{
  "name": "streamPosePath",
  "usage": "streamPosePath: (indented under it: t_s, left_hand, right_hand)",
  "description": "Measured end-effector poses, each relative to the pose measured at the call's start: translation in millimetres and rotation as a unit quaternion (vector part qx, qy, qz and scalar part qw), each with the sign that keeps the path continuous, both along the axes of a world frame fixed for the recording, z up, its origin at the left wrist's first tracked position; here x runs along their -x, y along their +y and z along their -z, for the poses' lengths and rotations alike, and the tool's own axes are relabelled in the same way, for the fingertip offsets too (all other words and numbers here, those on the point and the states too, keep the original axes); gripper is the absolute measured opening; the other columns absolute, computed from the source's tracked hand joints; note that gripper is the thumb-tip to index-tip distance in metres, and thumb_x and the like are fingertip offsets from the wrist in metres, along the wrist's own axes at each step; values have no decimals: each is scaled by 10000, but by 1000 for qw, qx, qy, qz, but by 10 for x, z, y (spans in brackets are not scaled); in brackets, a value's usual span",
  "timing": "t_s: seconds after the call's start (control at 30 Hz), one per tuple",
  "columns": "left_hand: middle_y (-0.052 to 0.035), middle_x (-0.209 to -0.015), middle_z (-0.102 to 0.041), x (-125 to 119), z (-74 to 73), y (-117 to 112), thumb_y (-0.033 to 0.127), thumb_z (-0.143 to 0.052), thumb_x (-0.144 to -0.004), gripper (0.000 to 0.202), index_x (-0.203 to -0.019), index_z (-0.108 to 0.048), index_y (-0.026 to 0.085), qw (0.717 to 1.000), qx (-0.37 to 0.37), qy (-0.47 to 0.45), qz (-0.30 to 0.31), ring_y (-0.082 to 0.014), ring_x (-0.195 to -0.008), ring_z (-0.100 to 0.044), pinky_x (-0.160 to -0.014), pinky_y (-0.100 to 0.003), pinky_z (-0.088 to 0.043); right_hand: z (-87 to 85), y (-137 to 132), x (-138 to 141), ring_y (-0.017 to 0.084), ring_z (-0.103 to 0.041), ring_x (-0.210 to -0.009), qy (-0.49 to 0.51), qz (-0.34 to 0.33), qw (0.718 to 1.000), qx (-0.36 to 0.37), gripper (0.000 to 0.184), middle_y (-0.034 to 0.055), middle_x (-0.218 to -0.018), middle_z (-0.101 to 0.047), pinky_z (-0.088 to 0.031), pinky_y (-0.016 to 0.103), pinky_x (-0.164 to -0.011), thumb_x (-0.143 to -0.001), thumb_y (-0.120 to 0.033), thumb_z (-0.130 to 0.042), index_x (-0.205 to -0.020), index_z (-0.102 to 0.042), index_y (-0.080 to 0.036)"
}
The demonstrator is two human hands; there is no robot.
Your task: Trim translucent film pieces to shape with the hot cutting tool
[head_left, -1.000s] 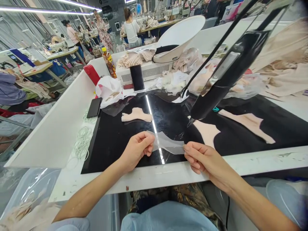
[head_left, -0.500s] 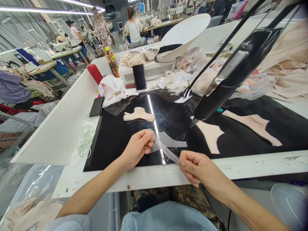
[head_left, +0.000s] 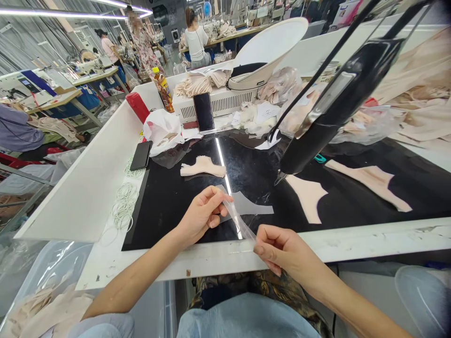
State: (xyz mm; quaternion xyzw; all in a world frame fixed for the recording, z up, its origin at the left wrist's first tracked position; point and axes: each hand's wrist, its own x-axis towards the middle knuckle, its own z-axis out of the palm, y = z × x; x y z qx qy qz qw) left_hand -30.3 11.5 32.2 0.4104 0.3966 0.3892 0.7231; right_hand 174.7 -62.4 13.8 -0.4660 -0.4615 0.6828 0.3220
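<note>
A clear, narrow strip of film (head_left: pixel 240 222) stretches slantwise between my two hands above the front of the black work surface (head_left: pixel 169 206). Its upper left end is pinched in my left hand (head_left: pixel 204 211). My right hand (head_left: pixel 276 248) grips the lower right end between thumb and curled fingers, over the table's white front edge. On the black surface just behind the strip lies a translucent, cut shape (head_left: pixel 252 205), partly covered by my left hand. Beige fabric pieces rest around it: a stacked one (head_left: pixel 203 167) behind, another (head_left: pixel 308 195) to the right.
A black arm-mounted device (head_left: pixel 317 117) reaches down from the upper right, its tip near the surface. Another beige piece (head_left: pixel 371 183) lies far right. Pale green rings (head_left: pixel 123 206) and a phone (head_left: pixel 141 156) sit at left. A second phone (head_left: pixel 203 112) stands upright at the back.
My right hand has moved slightly left and down, toward me. The strip now hangs steeper and shorter between my hands. My left hand has barely moved.
</note>
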Motion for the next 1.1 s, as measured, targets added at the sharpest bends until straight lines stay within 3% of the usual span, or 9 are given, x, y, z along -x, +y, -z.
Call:
streamPosePath:
  t_s: [0.1, 0.2, 0.3, 0.43, 0.63, 0.83, 0.9, 1.0, 1.1]
  left_hand:
    - [-14, -858, -692, 1, 20, -11, 480, -729, -888, 385, -837, -484, 187, 999, -40, -16, 29, -67, -598, -595, -392, -116, -365]
    - [0, -787, -694, 8, 32, -32, 448, -654, -957, 333, -846, -474, 192, 992, -104, -46, 59, -95, -664, -651, -539, -167, -486]
    - [-2, -789, -697, 20, 22, -64, 398, -620, -990, 289, -849, -479, 189, 980, -165, -74, 84, -105, -704, -661, -675, -231, -527]
    - [-18, -774, -691, 24, -11, -104, 375, -614, -994, 257, -858, -500, 189, 962, -234, -87, 111, -135, -726, -669, -699, -276, -530]
    - [-49, -766, -698, 33, -26, -129, 398, -648, -964, 278, -829, -513, 195, 955, -262, -49, 129, -176, -742, -682, -722, -336, -552]
    - [-77, -809, -696, 54, -48, -146, 538, -582, -965, 398, -795, -619, 180, 962, -231, 15, 142, -196, -820, -691, -826, -362, -561]
    - [-66, -832, -690, 38, -57, -137, 550, -553, -975, 416, -820, -641, 174, 974, -192, 43, 111, -180, -802, -705, -800, -328, -578]
    - [-47, -980, -671, 0, -64, -111, 502, -668, -915, 322, -938, -629, 183, 989, -117, 55, 69, -172, -799, -731, -694, -282, -611]
    - [-52, -1096, -649, -25, -60, -94, 464, -758, -845, 388, -1099, -609, 211, 994, -58, 49, 79, -178, -790, -743, -603, -256, -610]
  right_hand:
    - [-18, 4, -24, 73, -411, -489, -16, -34, 999, -3, 461, -31, -563, -558, -305, 221, -482, -777, -616, -729, -682, -585, -189]
    - [-65, 34, -91, 115, -542, -641, -24, -34, 998, -43, 453, 37, -777, -702, -455, 247, -614, -833, -639, -657, -797, -731, -194]
    - [-88, 77, -165, 168, -631, -810, -13, 49, 998, -45, 517, 74, -901, -742, -525, 287, -758, -865, -686, -582, -922, -785, -213]
    - [-88, 116, -204, 220, -661, -975, -13, 134, 991, -16, 546, 108, -1087, -754, -551, 328, -838, -836, -695, -620, -1091, -766, -236]
    - [-120, 109, -57, 240, -644, -1003, 11, 30, 999, -5, 483, 79, -1048, -740, -508, 376, -930, -801, -656, -688, -1001, -759, -222]
    - [-128, 148, 41, 154, -585, -824, -5, 132, 989, -72, 314, 12, -838, -667, -469, 255, -745, -833, -540, -720, -830, -688, -228]
    - [-161, 183, 13, 136, -564, -744, -21, 112, 988, -101, 292, -4, -759, -638, -448, 245, -689, -868, -514, -690, -826, -659, -227]
    - [-219, 249, -31, 121, -545, -669, -36, 65, 988, -135, 267, -17, -692, -615, -433, 247, -652, -913, -478, -645, -832, -632, -224]
    - [-248, 324, -45, 107, -512, -617, -55, 32, 986, -155, 260, -25, -679, -591, -410, 249, -609, -931, -461, -625, -831, -619, -221]
